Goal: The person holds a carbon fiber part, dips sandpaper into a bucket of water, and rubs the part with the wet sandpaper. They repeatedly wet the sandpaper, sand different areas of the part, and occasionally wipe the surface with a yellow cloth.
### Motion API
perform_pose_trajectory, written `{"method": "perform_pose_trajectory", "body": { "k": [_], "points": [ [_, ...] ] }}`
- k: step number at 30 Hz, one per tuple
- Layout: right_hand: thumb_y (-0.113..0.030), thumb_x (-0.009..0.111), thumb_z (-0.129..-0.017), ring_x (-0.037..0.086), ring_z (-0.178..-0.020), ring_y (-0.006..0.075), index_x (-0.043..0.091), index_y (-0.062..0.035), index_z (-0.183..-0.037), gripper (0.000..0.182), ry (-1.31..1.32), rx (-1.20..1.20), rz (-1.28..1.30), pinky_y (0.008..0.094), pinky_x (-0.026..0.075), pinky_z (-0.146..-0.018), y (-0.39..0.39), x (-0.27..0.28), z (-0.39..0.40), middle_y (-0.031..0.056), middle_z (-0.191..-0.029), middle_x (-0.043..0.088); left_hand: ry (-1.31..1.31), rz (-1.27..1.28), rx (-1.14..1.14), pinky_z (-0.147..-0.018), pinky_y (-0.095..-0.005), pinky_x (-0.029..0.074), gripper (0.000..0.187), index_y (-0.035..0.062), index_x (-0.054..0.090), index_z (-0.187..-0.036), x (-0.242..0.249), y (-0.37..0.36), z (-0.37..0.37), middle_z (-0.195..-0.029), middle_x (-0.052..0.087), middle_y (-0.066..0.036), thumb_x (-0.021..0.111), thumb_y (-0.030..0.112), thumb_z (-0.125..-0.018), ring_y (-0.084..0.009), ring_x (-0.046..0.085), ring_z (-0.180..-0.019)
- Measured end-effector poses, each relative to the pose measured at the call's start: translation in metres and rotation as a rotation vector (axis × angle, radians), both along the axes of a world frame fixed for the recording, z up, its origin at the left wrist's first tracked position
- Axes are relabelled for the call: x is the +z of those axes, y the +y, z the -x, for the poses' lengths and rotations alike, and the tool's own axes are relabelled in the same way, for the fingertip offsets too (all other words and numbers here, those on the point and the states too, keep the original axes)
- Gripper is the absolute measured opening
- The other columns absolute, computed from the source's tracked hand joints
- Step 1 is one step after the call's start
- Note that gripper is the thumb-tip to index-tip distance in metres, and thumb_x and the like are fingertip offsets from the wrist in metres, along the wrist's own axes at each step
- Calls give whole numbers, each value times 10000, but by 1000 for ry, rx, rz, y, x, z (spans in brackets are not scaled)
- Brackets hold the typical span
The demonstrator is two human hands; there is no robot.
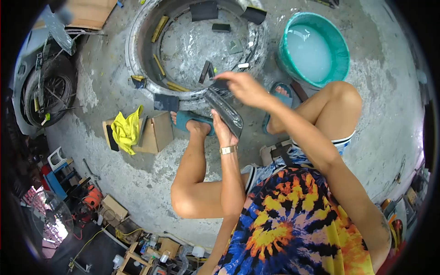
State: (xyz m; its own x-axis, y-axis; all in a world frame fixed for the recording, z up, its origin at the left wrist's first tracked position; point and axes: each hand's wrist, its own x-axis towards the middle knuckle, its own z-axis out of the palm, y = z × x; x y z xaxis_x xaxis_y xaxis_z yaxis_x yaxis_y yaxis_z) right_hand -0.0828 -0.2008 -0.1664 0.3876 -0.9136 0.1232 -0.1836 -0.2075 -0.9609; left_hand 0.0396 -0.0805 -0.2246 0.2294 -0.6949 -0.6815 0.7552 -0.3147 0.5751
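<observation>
My left hand, with a gold-toned watch at its wrist, is closed round the lower end of a long, glossy black part with a woven carbon-fibre look. The part slants up and left toward the rim of a large grey ring-shaped basin. Just above it, my right hand reaches leftward over the rim with its fingers pinched together. Small dark strips lie close to those fingertips; I cannot tell whether one is held.
Dark sheets and yellow-edged pieces rest in and around the basin. At right stands a teal bucket of cloudy liquid. A yellow cloth drapes a wooden box. A wheel and tools line the left.
</observation>
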Motion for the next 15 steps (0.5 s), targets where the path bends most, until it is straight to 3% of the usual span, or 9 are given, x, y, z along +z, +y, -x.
{"method": "perform_pose_trajectory", "body": {
  "k": [2,3,4,6,8,9,10,13,15],
  "points": [
    [-14,471,-753,598,-672,218,632,-7,-987,284,86,-98,-163,338,462,-636,-8,10,59,178,-765,615,4,-33,-7,-736,-313,521,438,66,544,-1156,7,-4,2,-1009,628,-48,408,446,-985,-163,619,-854],
    [-22,434,-775,572,-663,108,619,15,-924,241,245,-132,-251,283,480,-632,-10,15,85,43,-650,563,19,-34,2,-734,-322,521,433,64,554,-1133,8,-5,2,-992,630,-49,411,445,-985,-167,618,-837],
    [-58,432,-801,541,-576,84,614,7,-858,201,301,-253,-424,299,477,-571,-8,13,100,4,-556,492,10,-15,-21,-733,-326,522,424,59,562,-1124,-2,-3,-2,-992,630,-47,421,433,-984,-171,620,-835],
    [-123,453,-839,556,-507,177,620,-10,-865,203,368,-270,-445,328,482,-553,-4,-1,111,50,-522,509,-46,-50,24,-713,-316,525,413,53,570,-1111,1,-6,0,-987,633,-47,431,421,-984,-167,622,-818],
    [-202,514,-856,596,-565,303,651,-43,-913,218,529,-274,-89,357,509,-588,-4,3,100,126,-555,560,-63,-51,32,-693,-307,527,409,50,570,-1105,-3,-6,-1,-982,635,-46,437,417,-982,-164,625,-805],
    [-228,532,-866,604,-662,385,641,-83,-1068,272,608,-255,108,416,512,-610,-8,3,95,172,-699,611,-58,-34,23,-685,-306,529,408,49,569,-1107,-1,-7,-1,-988,638,-52,429,412,-985,-168,629,-798],
    [-228,532,-866,604,-662,385,641,-83,-1068,272,610,-256,114,416,512,-610,-14,2,91,172,-699,611,-55,-28,24,-685,-306,529,408,49,569,-1107,2,-8,1,-988,638,-52,429,412,-985,-168,629,-798],
    [-113,500,-844,643,-692,358,530,-109,-1263,419,869,-143,214,451,520,-604,-45,1,83,181,-911,622,-80,-62,33,-673,-304,539,379,74,571,-1125,13,-11,3,-944,654,-61,376,377,-1006,-176,636,-772],
    [-109,506,-833,650,-695,351,536,-109,-1261,429,967,-94,260,445,526,-607,-65,0,81,181,-922,625,-62,-37,20,-696,-315,535,410,57,558,-1150,4,-13,2,-990,643,-66,391,400,-997,-185,634,-807]
  ]
}}
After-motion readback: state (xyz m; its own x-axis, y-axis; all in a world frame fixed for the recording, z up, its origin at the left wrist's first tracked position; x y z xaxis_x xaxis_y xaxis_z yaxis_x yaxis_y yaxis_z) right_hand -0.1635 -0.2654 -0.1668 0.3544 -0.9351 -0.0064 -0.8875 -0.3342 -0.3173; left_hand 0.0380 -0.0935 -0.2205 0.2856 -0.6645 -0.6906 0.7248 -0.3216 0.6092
